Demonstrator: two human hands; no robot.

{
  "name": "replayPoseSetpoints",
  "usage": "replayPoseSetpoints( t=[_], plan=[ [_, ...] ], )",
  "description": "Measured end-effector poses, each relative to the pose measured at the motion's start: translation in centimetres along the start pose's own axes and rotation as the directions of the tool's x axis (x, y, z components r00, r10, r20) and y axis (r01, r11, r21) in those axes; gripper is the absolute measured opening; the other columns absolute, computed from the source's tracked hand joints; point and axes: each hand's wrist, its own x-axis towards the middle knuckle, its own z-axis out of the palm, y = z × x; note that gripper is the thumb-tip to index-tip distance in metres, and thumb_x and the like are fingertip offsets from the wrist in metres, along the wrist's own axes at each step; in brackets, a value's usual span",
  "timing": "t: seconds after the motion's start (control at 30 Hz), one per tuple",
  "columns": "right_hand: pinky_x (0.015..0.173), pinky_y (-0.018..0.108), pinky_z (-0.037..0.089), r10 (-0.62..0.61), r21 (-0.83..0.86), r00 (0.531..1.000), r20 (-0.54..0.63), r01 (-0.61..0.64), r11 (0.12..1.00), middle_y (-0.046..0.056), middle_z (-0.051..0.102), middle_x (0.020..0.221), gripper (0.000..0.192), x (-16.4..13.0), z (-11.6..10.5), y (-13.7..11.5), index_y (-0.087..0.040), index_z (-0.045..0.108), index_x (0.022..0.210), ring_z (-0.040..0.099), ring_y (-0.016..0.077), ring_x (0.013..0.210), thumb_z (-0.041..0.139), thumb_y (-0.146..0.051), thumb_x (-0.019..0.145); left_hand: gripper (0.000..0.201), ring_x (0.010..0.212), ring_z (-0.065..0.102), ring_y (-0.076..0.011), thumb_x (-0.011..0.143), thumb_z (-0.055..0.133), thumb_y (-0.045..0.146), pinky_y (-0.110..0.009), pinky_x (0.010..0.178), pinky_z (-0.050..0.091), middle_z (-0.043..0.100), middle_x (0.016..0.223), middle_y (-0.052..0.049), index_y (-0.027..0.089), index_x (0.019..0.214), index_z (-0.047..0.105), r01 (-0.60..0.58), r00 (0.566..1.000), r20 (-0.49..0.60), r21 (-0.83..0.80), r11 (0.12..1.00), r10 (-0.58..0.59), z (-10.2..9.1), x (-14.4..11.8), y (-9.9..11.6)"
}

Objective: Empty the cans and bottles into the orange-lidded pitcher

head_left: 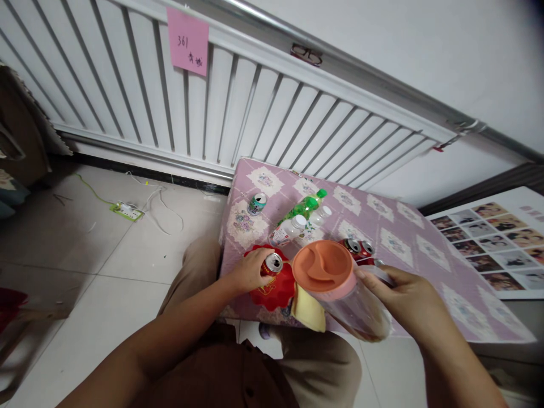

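Note:
My left hand (pixel 249 272) grips a red drink can (pixel 272 264) that stands on a red mat (pixel 272 292) at the table's near edge. My right hand (pixel 403 294) holds a clear plastic jug with an orange lid (pixel 325 266), tilted toward me above the table edge. A yellow cloth (pixel 306 310) hangs below the jug. Behind them lie a green bottle (pixel 306 207), two clear bottles (pixel 289 229) and a green-and-white can (pixel 256 203). Two more red cans (pixel 359 248) stand just beyond the jug.
The low table (pixel 399 226) wears a pink patterned cloth. A white radiator (pixel 238 107) with a pink note (pixel 187 41) lines the wall behind. A power strip (pixel 126 211) with cables lies on the tiled floor at left. A sheet of photos (pixel 497 238) lies at right.

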Motion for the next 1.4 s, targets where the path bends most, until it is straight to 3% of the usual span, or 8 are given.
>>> replayPoseSetpoints(
  t=[0.2, 0.63, 0.9, 1.4],
  plan=[
    [0.062, 0.037, 0.049, 0.048, -0.004, 0.999, 0.007, -0.048, 0.999, 0.007, 0.077, 0.07, 0.06, 0.1, 0.1, 0.0, -0.017, 0.079, 0.074, 0.069, 0.0308, 0.07, 0.064, -0.072, 0.054, 0.069, 0.13, 0.055, -0.0299, 0.072, 0.072, 0.014, -0.047, 0.115, 0.043, 0.059, 0.138, -0.013, 0.02, 0.137, 0.049, -0.005, 1.0, -0.002, 0.005, 1.0, 0.005, 0.0, 0.0, -0.1],
    [0.055, 0.033, 0.047, 0.014, -0.029, 1.0, 0.006, -0.014, 0.999, 0.006, 0.074, 0.063, 0.057, 0.1, 0.3, 0.0, -0.018, 0.077, 0.068, 0.065, 0.0266, 0.062, 0.063, -0.072, 0.056, 0.068, 0.129, 0.055, -0.0305, 0.073, 0.071, 0.014, -0.048, 0.114, 0.043, 0.059, 0.137, -0.012, 0.022, 0.136, 0.05, -0.007, 1.0, -0.006, 0.002, 1.0, 0.007, 0.1, 0.0, -0.2],
    [0.06, 0.034, 0.048, 0.009, -0.026, 0.999, 0.045, -0.008, 1.0, 0.006, 0.076, 0.069, 0.06, 0.3, 0.5, 1.0, -0.017, 0.077, 0.075, 0.066, 0.0273, 0.067, 0.062, -0.073, 0.061, 0.069, 0.13, 0.055, -0.0307, 0.072, 0.072, 0.013, -0.048, 0.115, 0.042, 0.059, 0.138, -0.013, 0.021, 0.137, 0.049, 0.002, 1.0, 0.001, 0.01, 1.0, -0.002, 0.0, 0.0, 0.0],
    [0.062, 0.034, 0.048, -0.013, -0.036, 0.999, 0.043, 0.015, 0.999, 0.005, 0.073, 0.068, 0.06, 0.6, 0.8, 1.5, -0.018, 0.074, 0.072, 0.063, 0.0249, 0.064, 0.06, -0.075, 0.061, 0.069, 0.13, 0.055, -0.0304, 0.072, 0.072, 0.014, -0.048, 0.115, 0.042, 0.059, 0.137, -0.013, 0.02, 0.137, 0.05, 0.002, 1.0, -0.008, -0.004, 1.0, -0.002, 0.0, 0.0, -0.1]
  ],
)
